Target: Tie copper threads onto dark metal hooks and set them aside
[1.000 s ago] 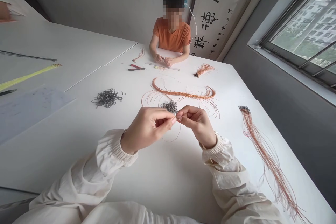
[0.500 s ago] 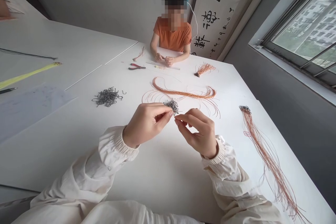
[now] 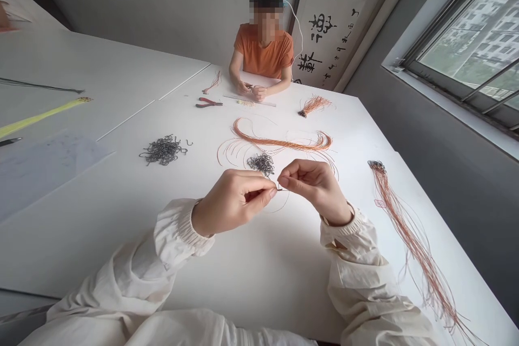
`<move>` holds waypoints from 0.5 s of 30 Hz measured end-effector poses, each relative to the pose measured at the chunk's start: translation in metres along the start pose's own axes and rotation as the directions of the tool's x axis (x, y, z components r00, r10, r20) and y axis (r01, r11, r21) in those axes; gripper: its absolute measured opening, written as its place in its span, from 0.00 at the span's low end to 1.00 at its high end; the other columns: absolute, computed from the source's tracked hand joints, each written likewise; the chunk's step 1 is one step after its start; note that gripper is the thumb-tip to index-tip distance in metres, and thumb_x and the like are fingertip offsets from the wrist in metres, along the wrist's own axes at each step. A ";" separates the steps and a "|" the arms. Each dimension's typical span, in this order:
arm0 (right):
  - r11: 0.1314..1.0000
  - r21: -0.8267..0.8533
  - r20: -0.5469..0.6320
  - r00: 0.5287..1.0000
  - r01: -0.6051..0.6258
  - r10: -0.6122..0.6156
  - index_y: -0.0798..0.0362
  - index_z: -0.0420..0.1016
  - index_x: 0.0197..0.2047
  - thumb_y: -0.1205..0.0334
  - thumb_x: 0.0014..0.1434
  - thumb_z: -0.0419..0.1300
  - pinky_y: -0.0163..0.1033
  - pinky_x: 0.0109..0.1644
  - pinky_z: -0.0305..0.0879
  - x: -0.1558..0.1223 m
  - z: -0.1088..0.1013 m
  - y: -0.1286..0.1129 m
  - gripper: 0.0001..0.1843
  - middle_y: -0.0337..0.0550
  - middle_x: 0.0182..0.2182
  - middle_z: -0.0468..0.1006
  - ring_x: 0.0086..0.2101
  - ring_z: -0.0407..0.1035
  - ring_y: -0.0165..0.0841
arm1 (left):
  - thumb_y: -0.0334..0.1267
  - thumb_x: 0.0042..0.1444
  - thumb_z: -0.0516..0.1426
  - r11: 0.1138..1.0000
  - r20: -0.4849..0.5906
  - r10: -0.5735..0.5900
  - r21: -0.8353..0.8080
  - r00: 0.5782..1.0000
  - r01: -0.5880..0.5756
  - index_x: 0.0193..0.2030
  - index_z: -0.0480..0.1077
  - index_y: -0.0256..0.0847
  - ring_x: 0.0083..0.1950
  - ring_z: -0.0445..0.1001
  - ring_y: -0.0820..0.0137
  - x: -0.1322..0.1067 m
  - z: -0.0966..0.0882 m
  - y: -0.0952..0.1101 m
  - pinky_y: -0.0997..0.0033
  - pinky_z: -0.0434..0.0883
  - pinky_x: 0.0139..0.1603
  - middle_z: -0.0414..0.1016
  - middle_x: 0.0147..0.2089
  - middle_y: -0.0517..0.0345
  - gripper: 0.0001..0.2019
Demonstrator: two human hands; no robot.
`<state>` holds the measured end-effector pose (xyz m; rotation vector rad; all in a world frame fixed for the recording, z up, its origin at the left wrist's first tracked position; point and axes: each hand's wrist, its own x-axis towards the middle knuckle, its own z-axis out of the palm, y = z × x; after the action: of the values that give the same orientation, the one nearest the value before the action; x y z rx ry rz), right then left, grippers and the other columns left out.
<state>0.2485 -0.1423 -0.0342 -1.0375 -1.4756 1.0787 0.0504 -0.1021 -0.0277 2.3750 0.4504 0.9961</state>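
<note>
My left hand [image 3: 233, 200] is closed in a pinch, with the tip of a small fish hook [image 3: 279, 190] just showing beyond the thumb and forefinger. My right hand [image 3: 318, 186] pinches a thin orange fishing line [image 3: 288, 198] right beside it; the two sets of fingertips almost meet. A slack loop of that line curves below the fingers. Just behind the hands lies a small pile of dark hooks [image 3: 261, 163]. Beyond it stretches a loose, curved bundle of orange line [image 3: 279, 144]. Much of the held hook is hidden by my fingers.
A larger hook pile [image 3: 162, 150] lies left. A long bundle of hooks tied with line [image 3: 399, 216] runs along the right edge; a shorter bundle [image 3: 314, 105] lies farther back. Red-handled pliers [image 3: 208, 102] rest near a person in orange [image 3: 263, 54] working opposite.
Both hands have moved slightly right and nearer to me, uncovering more of the small hook pile. My right fingers have curled into a tighter pinch, and a loop of line now shows below.
</note>
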 end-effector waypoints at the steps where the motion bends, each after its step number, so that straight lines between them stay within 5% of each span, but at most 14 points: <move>1: 0.999 0.051 0.017 1.000 -0.020 0.019 0.57 0.76 0.33 0.62 0.57 0.65 0.34 0.33 0.62 0.001 0.000 0.002 0.07 0.42 0.27 0.75 0.29 0.65 0.27 | 0.30 0.60 0.56 1.000 -0.004 0.001 -0.008 1.000 -0.001 0.29 0.74 0.36 0.24 0.61 0.76 0.000 0.000 0.001 0.74 0.62 0.27 0.66 0.22 0.62 0.09; 5: 0.976 0.205 0.061 0.996 -0.071 0.059 0.57 0.75 0.33 0.61 0.57 0.66 0.33 0.34 0.62 0.003 0.001 0.008 0.08 0.42 0.28 0.74 0.30 0.66 0.26 | 0.31 0.61 0.56 0.999 -0.045 -0.009 -0.033 0.999 0.007 0.29 0.74 0.37 0.24 0.62 0.75 0.000 -0.001 0.003 0.73 0.62 0.26 0.67 0.22 0.61 0.10; 10: 0.957 0.289 -0.003 0.999 -0.041 0.043 0.57 0.73 0.33 0.60 0.59 0.64 0.31 0.25 0.51 0.002 0.010 0.016 0.08 0.35 0.20 0.66 0.22 0.55 0.22 | 0.31 0.60 0.57 0.999 -0.124 -0.050 -0.012 0.991 0.049 0.31 0.75 0.37 0.24 0.63 0.76 0.002 -0.003 0.004 0.74 0.63 0.26 0.69 0.23 0.60 0.08; 15: 0.994 0.027 -0.156 0.982 0.110 -0.104 0.55 0.72 0.34 0.60 0.60 0.61 0.33 0.28 0.59 -0.005 0.025 0.017 0.07 0.38 0.24 0.70 0.24 0.60 0.25 | 0.32 0.60 0.57 0.996 -0.201 -0.059 0.059 0.978 0.072 0.31 0.75 0.37 0.25 0.65 0.75 0.004 -0.005 0.002 0.74 0.64 0.27 0.71 0.25 0.60 0.08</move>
<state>0.2263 -0.1458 -0.0547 -0.9829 -1.3670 0.9246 0.0492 -0.0999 -0.0214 2.3104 0.6411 1.2113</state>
